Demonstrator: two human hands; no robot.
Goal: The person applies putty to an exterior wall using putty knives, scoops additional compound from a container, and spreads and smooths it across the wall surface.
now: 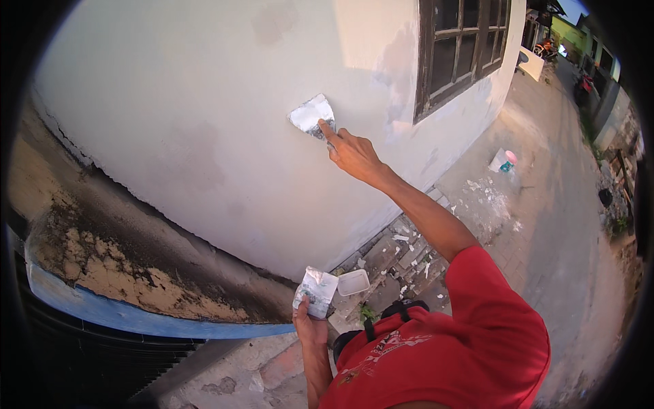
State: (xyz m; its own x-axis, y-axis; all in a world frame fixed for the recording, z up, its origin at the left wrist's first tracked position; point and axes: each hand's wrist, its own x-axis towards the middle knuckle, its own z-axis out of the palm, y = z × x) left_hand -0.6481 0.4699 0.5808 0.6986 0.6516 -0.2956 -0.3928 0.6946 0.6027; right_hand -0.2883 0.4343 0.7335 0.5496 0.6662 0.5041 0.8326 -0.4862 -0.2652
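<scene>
My right hand (357, 157) is closed on a putty knife (312, 111), its index finger stretched along the broad, putty-smeared blade. That blade lies against the pale wall (225, 102), left of the window. Lower down, near my body, my left hand (311, 327) grips a second putty knife (319, 283). White and grey filler coats its wide blade, which points upward. Both handles are mostly hidden by my fingers. A shallow white plastic tray (353, 282) is just right of the left-hand blade.
A brown-framed window (458, 54) is set in the wall at upper right. Bricks and white putty scraps (402, 238) lie along the wall's foot. A white container (499, 161) with pink and teal items stands on the paved lane (565, 204). At left runs a rough ledge with a blue edge (136, 315).
</scene>
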